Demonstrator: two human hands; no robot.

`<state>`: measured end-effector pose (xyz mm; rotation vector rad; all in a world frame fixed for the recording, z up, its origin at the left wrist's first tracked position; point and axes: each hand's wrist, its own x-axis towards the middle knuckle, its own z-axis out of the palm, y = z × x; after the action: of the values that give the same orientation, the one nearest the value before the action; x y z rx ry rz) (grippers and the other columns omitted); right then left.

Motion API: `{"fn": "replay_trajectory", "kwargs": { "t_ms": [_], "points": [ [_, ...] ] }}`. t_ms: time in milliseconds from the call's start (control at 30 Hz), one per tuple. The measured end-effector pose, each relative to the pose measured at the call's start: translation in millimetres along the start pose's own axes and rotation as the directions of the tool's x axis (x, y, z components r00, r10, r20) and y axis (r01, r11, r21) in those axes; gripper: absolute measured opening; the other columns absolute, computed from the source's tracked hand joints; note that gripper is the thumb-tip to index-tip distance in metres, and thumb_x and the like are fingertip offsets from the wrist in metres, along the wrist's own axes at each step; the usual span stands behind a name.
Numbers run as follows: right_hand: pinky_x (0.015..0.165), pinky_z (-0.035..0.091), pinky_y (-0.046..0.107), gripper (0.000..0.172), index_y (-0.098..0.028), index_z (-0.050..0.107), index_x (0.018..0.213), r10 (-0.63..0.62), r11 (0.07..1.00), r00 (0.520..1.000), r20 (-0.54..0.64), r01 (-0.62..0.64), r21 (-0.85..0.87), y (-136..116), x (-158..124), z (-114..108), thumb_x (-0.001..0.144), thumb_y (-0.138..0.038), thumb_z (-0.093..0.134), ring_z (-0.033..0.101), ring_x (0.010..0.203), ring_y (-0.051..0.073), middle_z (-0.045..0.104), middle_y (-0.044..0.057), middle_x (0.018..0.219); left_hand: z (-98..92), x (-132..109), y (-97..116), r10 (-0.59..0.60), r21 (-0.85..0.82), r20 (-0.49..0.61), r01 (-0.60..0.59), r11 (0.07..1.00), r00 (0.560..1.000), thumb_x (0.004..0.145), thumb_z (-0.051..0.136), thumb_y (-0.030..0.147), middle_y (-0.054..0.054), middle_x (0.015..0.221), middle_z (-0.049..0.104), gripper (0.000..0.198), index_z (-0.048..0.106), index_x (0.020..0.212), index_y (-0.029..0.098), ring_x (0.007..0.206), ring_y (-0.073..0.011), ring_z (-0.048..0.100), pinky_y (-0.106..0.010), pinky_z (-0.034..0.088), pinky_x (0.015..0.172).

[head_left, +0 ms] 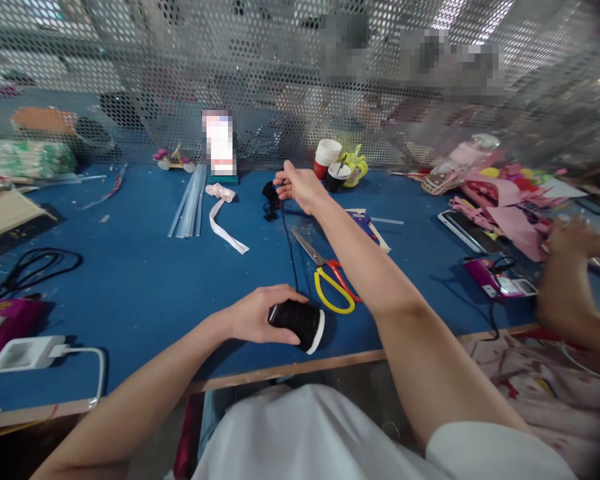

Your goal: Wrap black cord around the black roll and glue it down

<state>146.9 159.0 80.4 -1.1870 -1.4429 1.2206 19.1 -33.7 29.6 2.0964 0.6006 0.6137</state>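
My left hand (260, 315) is wrapped round a spool of black cord (296, 320), which lies tilted on its side near the table's front edge, its white end facing right. From the spool a strand of black cord (290, 243) runs up to the fingers of my right hand (300, 187), which are closed on it farther back; the exact grip is partly hidden. Beside those fingertips rests a loose black tangle (270, 200). Scissors (330, 273) with one yellow and one red handle lie under my right forearm, blades pointing to the back left.
A phone (220, 143) stands against the perforated metal screen. Clear strips (190, 203) and a white ribbon (225, 227) lie left of centre. Cups (329, 155) stand behind my right hand. At left sits a white charger (25, 353); at right, another person's arm (565, 280) rests near pink pieces.
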Motion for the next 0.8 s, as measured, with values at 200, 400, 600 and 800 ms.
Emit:
{"fn": "replay_trajectory", "kwargs": {
  "t_ms": [200, 400, 600, 800],
  "points": [
    [0.048, 0.047, 0.021, 0.022, -0.016, 0.054, 0.07, 0.149, 0.934, 0.91, 0.388, -0.001, -0.356, -6.6, -13.0, 16.0, 0.077, -0.035, 0.059, 0.054, 0.046, 0.008, 0.059, 0.001, 0.062, -3.1, -0.7, -1.3, -0.061, -0.028, -0.034, 0.06, 0.998, 0.998, 0.069, 0.067, 0.04, -0.008, 0.104, 0.059, 0.055, 0.051, 0.117, 0.018, 0.094, -0.0196, 0.056, -0.029, 0.044, 0.081],
    [0.041, 0.039, 0.021, 0.018, -0.013, 0.057, 0.068, -0.139, 0.701, 0.95, 0.28, 0.294, -0.65, -37.1, -59.5, -23.1, 0.08, -0.02, 0.047, 0.048, 0.037, 0.007, 0.062, 0.003, 0.058, -9.4, -0.7, -8.3, -0.247, -0.119, -0.282, 0.222, 0.968, 0.927, 0.071, 0.064, 0.041, -0.007, 0.108, 0.059, 0.052, 0.051, 0.116, 0.018, 0.094, -0.0207, 0.057, -0.03, 0.046, 0.08],
    [0.064, 0.044, 0.028, 0.019, -0.014, 0.063, 0.079, -0.317, 0.492, 0.937, -0.148, 0.029, -0.87, -18.1, -87.4, -115.4, 0.075, -0.029, 0.052, 0.06, 0.067, 0.016, 0.066, 0.007, 0.074, -13.9, -0.4, -15.5, -0.317, -0.12, -0.481, 0.297, 0.947, 0.818, 0.071, 0.063, 0.043, -0.008, 0.106, 0.059, 0.054, 0.049, 0.117, 0.017, 0.093, -0.0223, 0.057, -0.034, 0.047, 0.08],
    [0.063, 0.042, 0.032, 0.026, -0.012, 0.064, 0.074, 0.006, 0.23, 0.989, -0.149, -0.146, -0.962, 30.4, -106.6, -145.1, 0.074, -0.033, 0.049, 0.06, 0.071, 0.023, 0.065, 0.014, 0.074, -15.7, -0.6, -18.3, -0.293, -0.027, -0.54, 0.332, 0.943, 0.789, 0.071, 0.064, 0.043, -0.01, 0.113, 0.057, 0.057, 0.047, 0.118, 0.017, 0.1, -0.0244, 0.056, -0.037, 0.045, 0.086]
  ]
}}
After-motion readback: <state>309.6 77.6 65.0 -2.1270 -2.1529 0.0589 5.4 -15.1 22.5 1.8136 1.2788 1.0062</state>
